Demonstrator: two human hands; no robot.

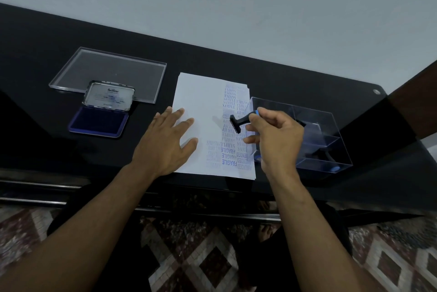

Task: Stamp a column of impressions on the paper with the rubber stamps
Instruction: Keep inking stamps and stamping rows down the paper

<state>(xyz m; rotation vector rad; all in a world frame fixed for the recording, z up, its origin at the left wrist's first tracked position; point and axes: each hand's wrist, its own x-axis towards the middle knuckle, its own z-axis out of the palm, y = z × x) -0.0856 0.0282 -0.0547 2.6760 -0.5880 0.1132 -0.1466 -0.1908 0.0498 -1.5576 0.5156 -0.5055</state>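
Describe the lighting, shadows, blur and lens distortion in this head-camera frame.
Head view: dim, cool light; the glossy black table reflects faintly; its far edge bows from wide-angle distortion. The black rubber stamp with blue cap, pinched by the right hand, throws a soft shadow onto the white paper sheet. The left hand lies flat on that sheet. The blue impressions read soft; the clear acrylic box shows slight glare.

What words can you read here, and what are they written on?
"Artline": inside the open lid of the ink pad; the smaller print under it is too blurred to read.
"SAMPLE": stamped on the paper, several times, some upside down.
"AIR MAIL": stamped on the paper, mid-column.
"FRAGILE": stamped near the paper's bottom edge.
Other impressions are too faint or partly hidden to read.
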